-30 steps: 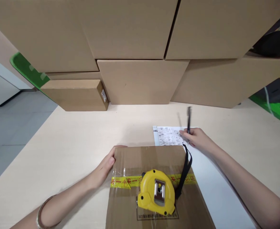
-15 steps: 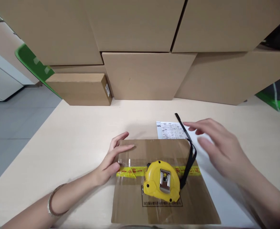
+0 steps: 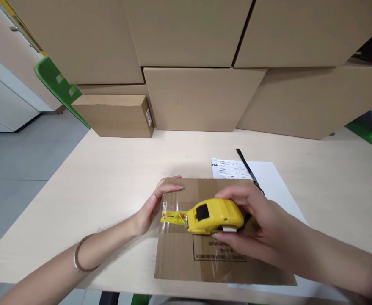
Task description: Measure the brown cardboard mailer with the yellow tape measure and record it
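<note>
A flat cardboard box (image 3: 186,262) with a strip of yellow tape lies on the pale table (image 3: 109,178). My right hand (image 3: 255,224) is closed round a yellow tape measure (image 3: 216,216), held just above the box top. My left hand (image 3: 155,203) rests on the box's left edge, thumb below and fingers curled over the top corner. Behind the box a black pen (image 3: 247,168) lies on a white printed sheet (image 3: 268,178).
Large cardboard boxes (image 3: 201,99) are stacked along the back of the table, with a smaller box (image 3: 112,116) at the left. A green object (image 3: 57,87) sticks out at the back left. The floor lies beyond the table's left edge.
My right hand let go of the pen, which now lies on the sheet, then came over and picked the tape measure up off the box. My left hand stayed at the box's left edge.
</note>
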Tool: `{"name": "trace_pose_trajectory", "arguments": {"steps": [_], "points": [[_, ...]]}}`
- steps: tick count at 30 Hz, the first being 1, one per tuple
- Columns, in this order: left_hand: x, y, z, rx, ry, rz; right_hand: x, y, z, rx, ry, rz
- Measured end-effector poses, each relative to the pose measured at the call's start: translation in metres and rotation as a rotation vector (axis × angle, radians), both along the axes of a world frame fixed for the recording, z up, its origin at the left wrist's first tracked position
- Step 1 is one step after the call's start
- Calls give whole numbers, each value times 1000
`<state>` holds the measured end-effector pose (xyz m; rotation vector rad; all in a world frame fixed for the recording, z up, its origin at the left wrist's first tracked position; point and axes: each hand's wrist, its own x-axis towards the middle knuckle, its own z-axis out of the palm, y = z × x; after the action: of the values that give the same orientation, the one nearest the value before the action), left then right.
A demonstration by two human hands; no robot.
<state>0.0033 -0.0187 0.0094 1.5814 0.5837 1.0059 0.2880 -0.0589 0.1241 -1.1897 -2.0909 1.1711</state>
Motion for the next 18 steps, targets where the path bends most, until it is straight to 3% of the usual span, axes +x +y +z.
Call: {"name": "trace_pose_trajectory", "arguments": {"steps": [5,10,14,18], "points": [[1,-1,-6,-153,-105,-33,-41,34,22,91,-87,182],[-4,4,-2,-182,-43,-83,-65,43,15,287,-128,304],[-8,10,8,-26,68,-107,-46,35,6,361,-133,223],[-9,9,10,-16,69,-108,9,26,4,248,-212,132]]}}
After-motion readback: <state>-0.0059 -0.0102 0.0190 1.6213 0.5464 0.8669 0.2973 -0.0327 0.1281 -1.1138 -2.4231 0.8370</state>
